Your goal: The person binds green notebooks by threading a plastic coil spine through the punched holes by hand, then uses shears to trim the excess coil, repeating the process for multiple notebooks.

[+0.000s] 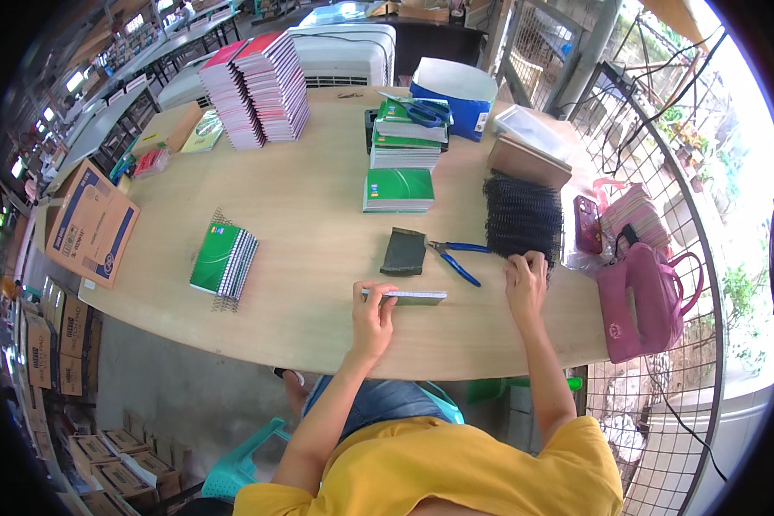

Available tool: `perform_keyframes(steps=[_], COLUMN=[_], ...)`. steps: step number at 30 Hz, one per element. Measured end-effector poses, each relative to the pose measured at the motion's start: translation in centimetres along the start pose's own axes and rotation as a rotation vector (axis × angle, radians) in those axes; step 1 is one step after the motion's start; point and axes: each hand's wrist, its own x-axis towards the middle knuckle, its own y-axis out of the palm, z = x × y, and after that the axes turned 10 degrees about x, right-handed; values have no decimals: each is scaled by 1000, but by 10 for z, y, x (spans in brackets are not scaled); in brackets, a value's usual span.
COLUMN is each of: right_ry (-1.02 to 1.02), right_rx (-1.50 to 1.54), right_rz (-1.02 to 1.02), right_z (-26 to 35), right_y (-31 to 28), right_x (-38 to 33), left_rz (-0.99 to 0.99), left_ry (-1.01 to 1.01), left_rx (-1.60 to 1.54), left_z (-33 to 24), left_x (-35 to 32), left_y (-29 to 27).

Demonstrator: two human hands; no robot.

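My left hand [373, 320] is closed on the left end of a small notepad [423, 298], held on its edge above the near part of the table. At the near end of a pile of black binding coils [521, 211], my right hand [527, 279] has its fingers pinched on a coil. Between the hands and a little farther off lie pliers [463, 258] with blue handles and a dark block [403, 252]. Beyond them is a stack of green notebooks [398, 189], with blue-handled scissors [426, 112] on its rear part.
At left, green notebooks with coils [224, 260] lie near a cardboard box [93, 224]. Tall stacks of spiral notebooks [271, 86] stand at the far left. A blue-and-white container [456, 95] is at the back; a pink bag [641, 301] and phone [587, 224] are at right.
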Motion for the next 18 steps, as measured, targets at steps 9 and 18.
perform_keyframes(steps=[9,18], right_ry=[-193,-42], right_rx=[-103,448], right_rz=[-71,447], right_z=[-44,49], right_y=[-4,-39], right_x=[10,15], left_rz=[35,29], left_ry=[-51,-79], left_rx=[-41,-18], left_z=[-8,-2], left_x=[4,0], left_y=[-4,-5])
